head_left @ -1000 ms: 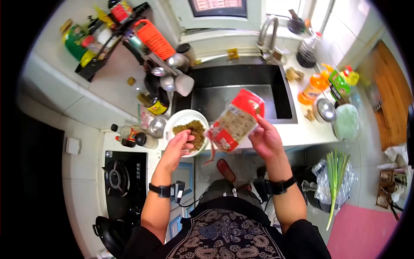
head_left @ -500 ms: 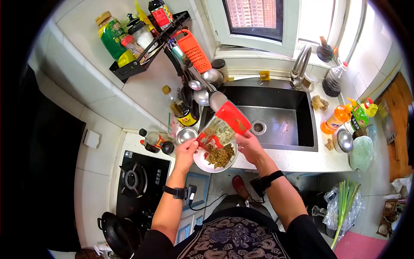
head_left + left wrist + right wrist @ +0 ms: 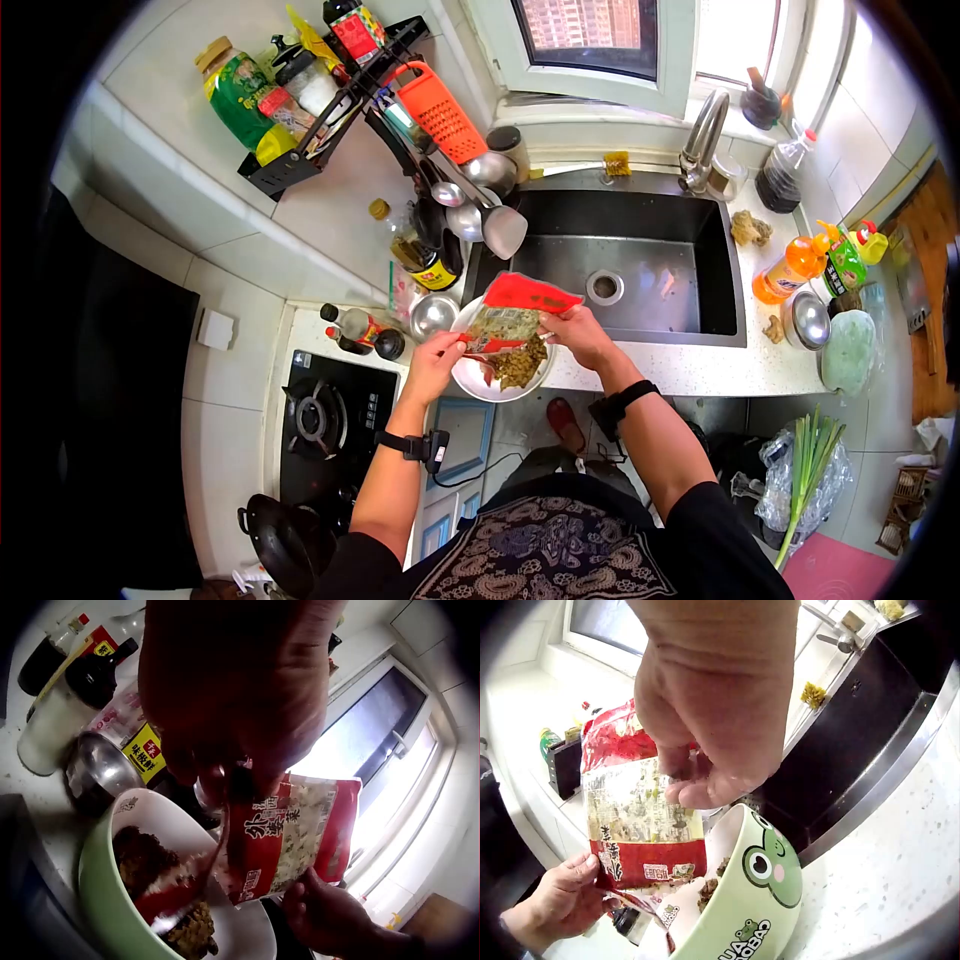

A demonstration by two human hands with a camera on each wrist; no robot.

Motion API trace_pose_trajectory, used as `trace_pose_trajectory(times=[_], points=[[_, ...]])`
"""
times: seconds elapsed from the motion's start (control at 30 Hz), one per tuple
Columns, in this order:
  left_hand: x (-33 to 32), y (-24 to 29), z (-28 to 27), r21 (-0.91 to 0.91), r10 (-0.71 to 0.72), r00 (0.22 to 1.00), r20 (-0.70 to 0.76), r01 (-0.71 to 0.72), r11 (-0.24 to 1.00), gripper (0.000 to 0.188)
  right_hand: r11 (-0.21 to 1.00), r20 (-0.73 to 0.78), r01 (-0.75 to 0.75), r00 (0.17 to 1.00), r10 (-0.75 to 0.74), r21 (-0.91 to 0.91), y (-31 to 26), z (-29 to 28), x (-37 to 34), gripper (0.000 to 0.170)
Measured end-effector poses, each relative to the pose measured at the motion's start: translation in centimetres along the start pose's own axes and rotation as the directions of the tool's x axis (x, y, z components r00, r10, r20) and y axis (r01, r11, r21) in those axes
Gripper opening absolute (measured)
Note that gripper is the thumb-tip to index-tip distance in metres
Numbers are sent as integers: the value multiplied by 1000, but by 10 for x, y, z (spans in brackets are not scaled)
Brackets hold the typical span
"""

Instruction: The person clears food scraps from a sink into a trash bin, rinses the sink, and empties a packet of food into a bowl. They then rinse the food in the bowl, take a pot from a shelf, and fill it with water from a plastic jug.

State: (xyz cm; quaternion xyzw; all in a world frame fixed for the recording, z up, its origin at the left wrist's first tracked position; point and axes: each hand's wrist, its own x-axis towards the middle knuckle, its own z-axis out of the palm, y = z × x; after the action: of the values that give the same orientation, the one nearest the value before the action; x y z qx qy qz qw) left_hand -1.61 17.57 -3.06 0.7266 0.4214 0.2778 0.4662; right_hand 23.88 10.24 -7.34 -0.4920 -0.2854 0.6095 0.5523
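Note:
Both hands hold a red food packet [image 3: 530, 291] with a clear middle panel, tilted over a bowl [image 3: 468, 384]. Fingers and thumb of my left hand [image 3: 432, 364] pinch the packet's lower corner near its torn opening. At the other side of the packet, my right hand [image 3: 580, 336] grips its edge. The bowl is pale green outside with a frog face [image 3: 771, 862], and white inside. Brown chopped preserved vegetables [image 3: 520, 366] lie in it. A torn strip [image 3: 646, 907] of the packet hangs at the bowl's rim.
Behind the bowl is a dark sink [image 3: 650, 290] with a faucet [image 3: 705, 140]. A metal bowl [image 3: 434, 316] and sauce bottles [image 3: 350, 322] stand to the left, beside a gas stove [image 3: 330, 420]. Ladles and a spatula [image 3: 504, 230] hang above. An orange bottle [image 3: 785, 270] stands at right.
The packet has come left from near the sink's front edge to over the bowl. My left hand, earlier over the bowl, now pinches the packet's corner, and the packet's tilt has changed.

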Motion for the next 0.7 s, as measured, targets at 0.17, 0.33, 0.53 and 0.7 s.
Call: trace_pose_trajectory(times=[0.17,0.33,0.53,0.7], points=[[8,-2,3,154,141,990,-6,-139,978,10,998,8,2,1000,-3,68,-7,5,0,24],[8,2,6,279,163,987,-13,-153,948,11,998,49,47,998,-49,49,-5,7,4,28],[10,8,10,345,269,963,10,-256,903,13,990,82,118,990,-112,-80,-6,13,6,28],[15,10,5,332,249,968,33,-245,911,13,983,55,158,987,-153,-90,-17,13,5,23]])
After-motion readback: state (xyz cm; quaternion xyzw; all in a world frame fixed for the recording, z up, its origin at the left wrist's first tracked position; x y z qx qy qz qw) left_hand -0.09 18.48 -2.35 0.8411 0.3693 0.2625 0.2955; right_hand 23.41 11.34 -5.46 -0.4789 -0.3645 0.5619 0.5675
